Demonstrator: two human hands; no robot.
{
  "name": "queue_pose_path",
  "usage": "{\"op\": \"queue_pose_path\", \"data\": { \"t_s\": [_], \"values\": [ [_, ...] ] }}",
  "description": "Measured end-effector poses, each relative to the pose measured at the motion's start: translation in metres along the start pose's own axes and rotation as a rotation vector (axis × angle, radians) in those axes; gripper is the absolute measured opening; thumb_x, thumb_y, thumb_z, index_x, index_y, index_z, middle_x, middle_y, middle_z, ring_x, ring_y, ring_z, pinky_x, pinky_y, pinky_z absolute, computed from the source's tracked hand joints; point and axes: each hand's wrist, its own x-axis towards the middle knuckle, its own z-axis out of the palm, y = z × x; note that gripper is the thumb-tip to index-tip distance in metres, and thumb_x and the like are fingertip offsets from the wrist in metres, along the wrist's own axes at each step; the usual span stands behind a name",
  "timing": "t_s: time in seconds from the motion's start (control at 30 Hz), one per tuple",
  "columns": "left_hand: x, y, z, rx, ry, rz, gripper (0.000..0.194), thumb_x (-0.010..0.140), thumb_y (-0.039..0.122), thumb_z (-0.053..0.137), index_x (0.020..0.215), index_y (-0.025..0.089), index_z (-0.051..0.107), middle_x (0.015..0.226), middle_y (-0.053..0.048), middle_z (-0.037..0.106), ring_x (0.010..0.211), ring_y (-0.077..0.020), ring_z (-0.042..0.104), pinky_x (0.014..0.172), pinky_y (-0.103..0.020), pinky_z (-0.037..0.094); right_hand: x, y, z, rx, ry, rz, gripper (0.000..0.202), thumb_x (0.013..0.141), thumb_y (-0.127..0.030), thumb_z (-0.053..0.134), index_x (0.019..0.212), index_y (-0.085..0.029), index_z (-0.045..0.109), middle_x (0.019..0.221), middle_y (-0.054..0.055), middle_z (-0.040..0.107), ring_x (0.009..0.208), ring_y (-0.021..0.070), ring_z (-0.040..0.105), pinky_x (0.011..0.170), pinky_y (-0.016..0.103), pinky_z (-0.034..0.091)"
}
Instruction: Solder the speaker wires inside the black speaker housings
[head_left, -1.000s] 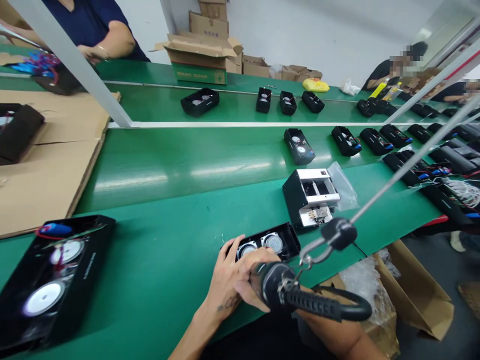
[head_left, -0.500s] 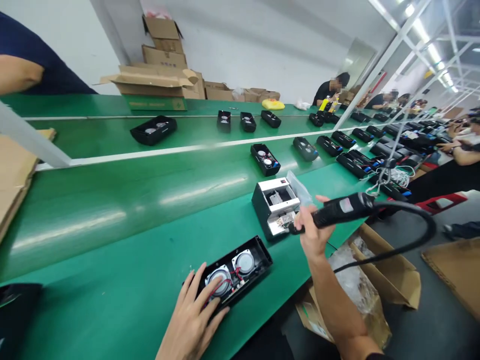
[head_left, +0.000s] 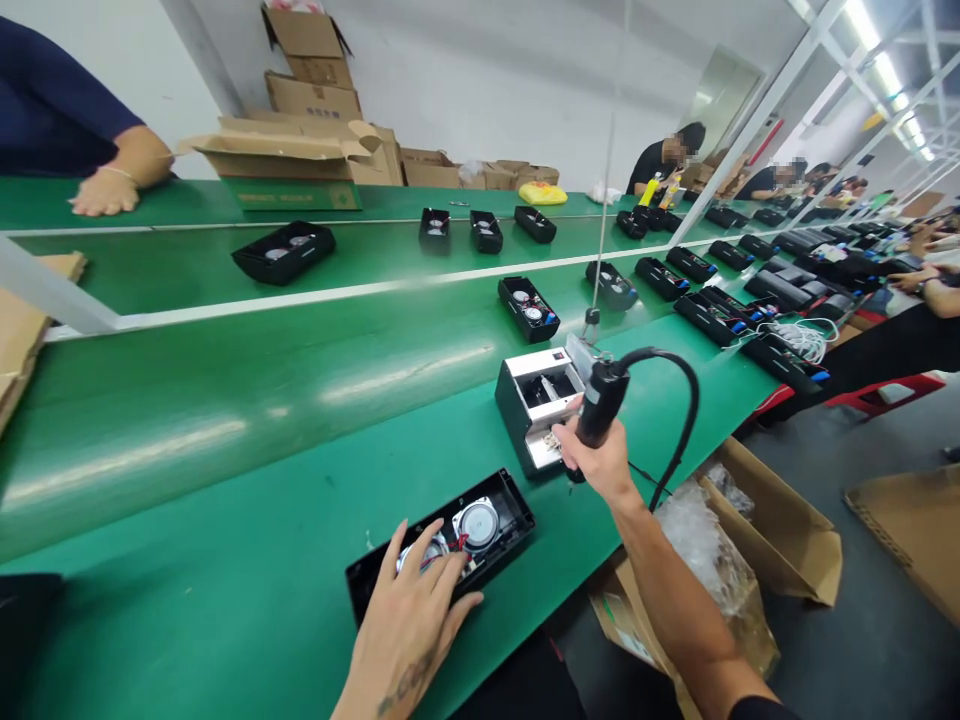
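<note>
A black speaker housing (head_left: 360, 585) lies open side up on the green bench, holding two round speaker drivers (head_left: 478, 524) and red wires. Over its left part rests my left hand (head_left: 416, 600), fingers spread and covering much of one driver. My right hand (head_left: 600, 460) is wrapped around a black electric screwdriver (head_left: 602, 400), which is tilted close to upright with its cable curving off to the right. Just behind that hand stands a black and silver screw feeder (head_left: 517, 415). The screwdriver's tip shows near the feeder's front, apart from the housing.
Several black housings, one of them (head_left: 529, 308), lie on the green conveyor (head_left: 225, 370). Cardboard boxes (head_left: 780, 530) with plastic bags stand on the floor at right. Across the line rests a co-worker's hand (head_left: 109, 190). A cord hangs above the feeder.
The screwdriver has swung from nearly level at the feeder to nearly upright, and my right hand has come slightly left and nearer. My left hand has shifted right over the housing.
</note>
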Motion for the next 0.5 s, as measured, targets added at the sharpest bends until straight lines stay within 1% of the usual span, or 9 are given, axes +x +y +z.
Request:
{"op": "queue_pose_path", "data": {
  "t_s": [0.07, 0.13, 0.2, 0.27, 0.37, 0.5],
  "values": [
    [0.000, 0.002, 0.000, 0.012, -0.014, 0.008, 0.017, 0.108, 0.033, 0.056, 0.108, 0.023, 0.069, 0.096, -0.004, 0.082, 0.127, -0.0326, 0.072, 0.131, -0.060, 0.033, -0.019, -0.003, 0.005, 0.146, -0.049, 0.014, 0.037, 0.091, -0.038, 0.083, 0.113, -0.025, 0.056, 0.053, -0.015, 0.051, 0.036, 0.0096, 0.042, 0.041, 0.026, 0.040],
    [0.000, 0.006, -0.002, 0.018, -0.015, -0.001, 0.016, 0.109, 0.028, 0.054, 0.109, 0.024, 0.069, 0.095, -0.002, 0.083, 0.122, -0.0297, 0.073, 0.133, -0.058, 0.030, -0.039, -0.006, 0.015, 0.281, -0.063, -0.020, 0.035, 0.096, -0.037, 0.079, 0.118, -0.027, 0.053, 0.054, -0.016, 0.048, 0.035, 0.0093, 0.040, 0.040, 0.025, 0.039],
    [0.002, 0.009, -0.004, 0.005, -0.016, -0.015, 0.017, 0.109, 0.026, 0.052, 0.109, 0.024, 0.069, 0.094, -0.001, 0.083, 0.116, -0.0271, 0.075, 0.134, -0.056, 0.028, -0.057, -0.008, 0.029, 0.368, -0.075, -0.062, 0.032, 0.099, -0.035, 0.074, 0.120, -0.029, 0.051, 0.056, -0.016, 0.046, 0.034, 0.0090, 0.039, 0.037, 0.024, 0.039],
    [0.004, 0.010, -0.006, -0.020, -0.017, -0.025, 0.016, 0.109, 0.025, 0.052, 0.109, 0.025, 0.068, 0.093, 0.000, 0.083, 0.113, -0.0250, 0.075, 0.135, -0.055, 0.027, -0.070, -0.006, 0.043, 0.411, -0.099, -0.100, 0.030, 0.102, -0.034, 0.072, 0.122, -0.031, 0.050, 0.060, -0.015, 0.049, 0.033, 0.0083, 0.039, 0.035, 0.023, 0.039],
    [0.006, 0.009, -0.008, -0.045, -0.009, -0.017, 0.015, 0.109, 0.024, 0.052, 0.109, 0.025, 0.068, 0.092, 0.002, 0.083, 0.110, -0.0234, 0.076, 0.136, -0.053, 0.025, -0.079, 0.000, 0.059, 0.416, -0.143, -0.118, 0.030, 0.103, -0.033, 0.072, 0.124, -0.033, 0.049, 0.064, -0.014, 0.053, 0.034, 0.0073, 0.041, 0.035, 0.021, 0.039],
    [0.007, 0.009, -0.009, -0.052, -0.015, -0.015, 0.018, 0.111, 0.024, 0.050, 0.109, 0.024, 0.067, 0.093, 0.002, 0.083, 0.109, -0.0234, 0.075, 0.136, -0.052, 0.023, -0.080, 0.007, 0.067, 0.352, -0.180, -0.131, 0.029, 0.105, -0.035, 0.070, 0.125, -0.031, 0.050, 0.063, -0.014, 0.053, 0.036, 0.0078, 0.044, 0.039, 0.022, 0.040]
  ]
}}
